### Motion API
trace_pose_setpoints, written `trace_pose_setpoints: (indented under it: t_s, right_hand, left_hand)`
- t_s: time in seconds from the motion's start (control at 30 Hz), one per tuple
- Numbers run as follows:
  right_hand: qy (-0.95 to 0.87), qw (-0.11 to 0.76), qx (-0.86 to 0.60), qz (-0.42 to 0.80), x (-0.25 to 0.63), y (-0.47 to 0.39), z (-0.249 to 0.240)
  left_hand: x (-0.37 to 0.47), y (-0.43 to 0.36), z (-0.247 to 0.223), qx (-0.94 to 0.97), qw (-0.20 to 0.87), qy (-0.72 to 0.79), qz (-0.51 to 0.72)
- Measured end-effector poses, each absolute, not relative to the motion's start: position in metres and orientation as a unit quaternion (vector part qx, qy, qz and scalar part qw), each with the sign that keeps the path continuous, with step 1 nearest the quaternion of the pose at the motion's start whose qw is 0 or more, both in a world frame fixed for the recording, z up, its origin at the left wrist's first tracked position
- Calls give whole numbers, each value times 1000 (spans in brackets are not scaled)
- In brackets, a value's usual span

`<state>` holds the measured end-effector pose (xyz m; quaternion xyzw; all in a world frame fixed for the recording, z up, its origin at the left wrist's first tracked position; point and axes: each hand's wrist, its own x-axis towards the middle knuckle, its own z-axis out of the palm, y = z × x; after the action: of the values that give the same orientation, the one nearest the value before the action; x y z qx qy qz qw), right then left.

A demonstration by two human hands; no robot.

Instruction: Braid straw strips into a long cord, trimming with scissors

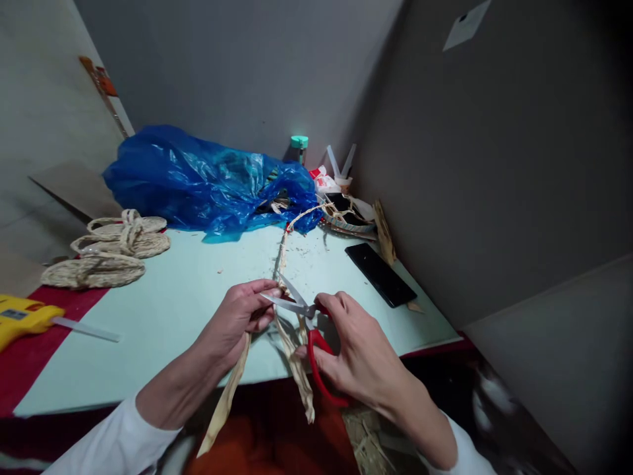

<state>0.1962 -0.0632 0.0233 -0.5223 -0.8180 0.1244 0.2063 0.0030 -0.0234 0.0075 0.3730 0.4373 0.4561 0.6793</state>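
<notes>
At least two flat, pale straw strips (pixel 225 402) hang past the near edge of the pale green table (pixel 198 300). The right hand (pixel 341 336) grips one pair of red-handled metal scissors (pixel 310 310), blades parted; the left hand (pixel 247 310) pinches one thin braided straw cord (pixel 283 254) at the blades. Beyond lie one black rectangular phone (pixel 380 274), three oval braided coils (pixel 121 245), one blue plastic bag (pixel 198 178).
</notes>
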Motion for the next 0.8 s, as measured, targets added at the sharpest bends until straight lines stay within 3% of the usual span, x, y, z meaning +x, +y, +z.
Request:
trace_pose_setpoints:
  t_s: [0.43,0.8]
  right_hand:
    - [-833,193,-514,64,194,-59,15]
    - [-810,230,-526,123,210,-68,9]
  left_hand:
    - [1,-24,7,415,664,430,450]
    - [3,-24,11,422,664,440,433]
